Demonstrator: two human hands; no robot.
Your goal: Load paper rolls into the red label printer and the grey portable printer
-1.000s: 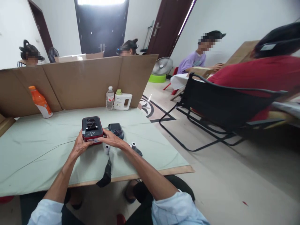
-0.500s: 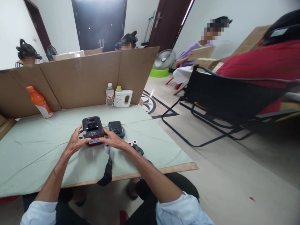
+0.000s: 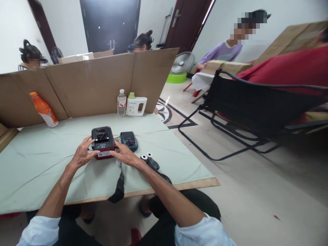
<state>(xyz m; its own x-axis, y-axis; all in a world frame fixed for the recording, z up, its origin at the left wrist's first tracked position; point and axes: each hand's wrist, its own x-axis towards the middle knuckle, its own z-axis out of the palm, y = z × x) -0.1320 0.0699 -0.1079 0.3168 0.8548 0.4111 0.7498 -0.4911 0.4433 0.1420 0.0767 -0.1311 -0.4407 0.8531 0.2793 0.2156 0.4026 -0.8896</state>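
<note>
Between my two hands is a boxy black-and-red device (image 3: 103, 145), with a glossy dark panel on top and a white label on its front. My left hand (image 3: 83, 152) grips its left side, thumb at the front edge. On the opposite side my right hand (image 3: 124, 153) holds it, thumb near the label. A smaller dark device (image 3: 128, 140) lies just right of it. Two white rolls with black film (image 3: 153, 163) lie beyond my right forearm. Another black strip (image 3: 118, 186) hangs over the table's front edge, its white roll partly hidden below my right hand.
The table (image 3: 48, 171) has a pale green cover. Along its back stands a cardboard screen (image 3: 89, 85), with an orange bottle (image 3: 44, 110), a water bottle (image 3: 121, 104) and a white jug (image 3: 135, 106) before it. A black folding chair (image 3: 246, 106) with a person in red is at right.
My hands keep their grip on the device, with the left fingers shifted slightly on its side. The view has moved a little. The person in purple at the back has lowered a board.
</note>
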